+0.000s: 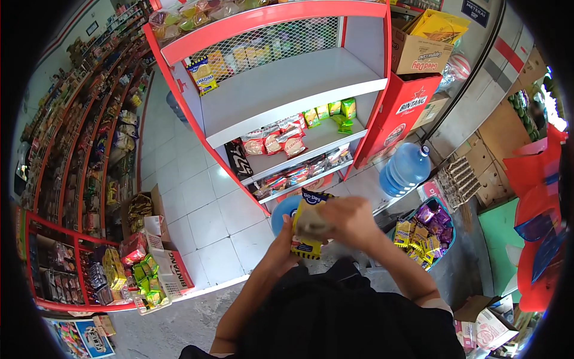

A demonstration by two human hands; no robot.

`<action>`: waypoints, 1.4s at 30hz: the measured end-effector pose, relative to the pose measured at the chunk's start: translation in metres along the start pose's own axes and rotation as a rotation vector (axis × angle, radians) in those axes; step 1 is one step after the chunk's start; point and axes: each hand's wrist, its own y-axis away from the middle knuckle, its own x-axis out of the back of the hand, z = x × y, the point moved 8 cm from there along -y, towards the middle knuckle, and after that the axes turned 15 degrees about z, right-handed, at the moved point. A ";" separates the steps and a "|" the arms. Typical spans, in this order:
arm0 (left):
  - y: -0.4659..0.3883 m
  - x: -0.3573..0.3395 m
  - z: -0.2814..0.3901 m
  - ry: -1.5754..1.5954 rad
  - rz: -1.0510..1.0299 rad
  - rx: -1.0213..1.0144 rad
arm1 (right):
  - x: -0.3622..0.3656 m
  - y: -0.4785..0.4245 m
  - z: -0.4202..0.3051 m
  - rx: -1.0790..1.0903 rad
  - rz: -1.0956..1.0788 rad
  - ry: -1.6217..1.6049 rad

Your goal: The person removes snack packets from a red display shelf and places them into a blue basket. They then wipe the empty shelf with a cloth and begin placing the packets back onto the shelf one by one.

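Observation:
My left hand [283, 244] grips the edge of a yellow and dark blue snack packet [309, 249], held upright before my body. Across the packet's front lies my right hand [352, 220], blurred, with its fingers closed on a greyish cloth [311, 222]. The cloth covers the packet's middle. Ahead stands a red-framed display shelf [287, 85] with white boards. One similar yellow packet [204, 77] leans at the left end of its upper board. To my right, a teal basket [450, 242] holds yellow packets [419, 238] and purple packets [432, 220].
Red-and-white cracker packets [273, 139] and green packets [345, 110] sit on the middle board. A blue water jug [405, 169] stands right of the shelf, near egg trays [458, 181]. Behind my hands is a blue round object [282, 213]. Another red rack [49, 233] stands at left.

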 end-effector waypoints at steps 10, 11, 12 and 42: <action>-0.009 0.027 0.011 -0.006 0.209 -0.069 | 0.014 -0.005 0.019 -0.216 0.047 -0.184; -0.013 0.022 0.011 -0.002 0.212 -0.071 | 0.004 -0.001 0.005 -0.118 -0.021 -0.229; -0.016 0.016 0.009 -0.004 0.209 -0.065 | -0.002 0.004 -0.003 -0.028 -0.085 -0.268; -0.030 -0.059 -0.004 0.237 0.228 -0.072 | 0.034 -0.009 0.077 -0.177 -0.071 -0.312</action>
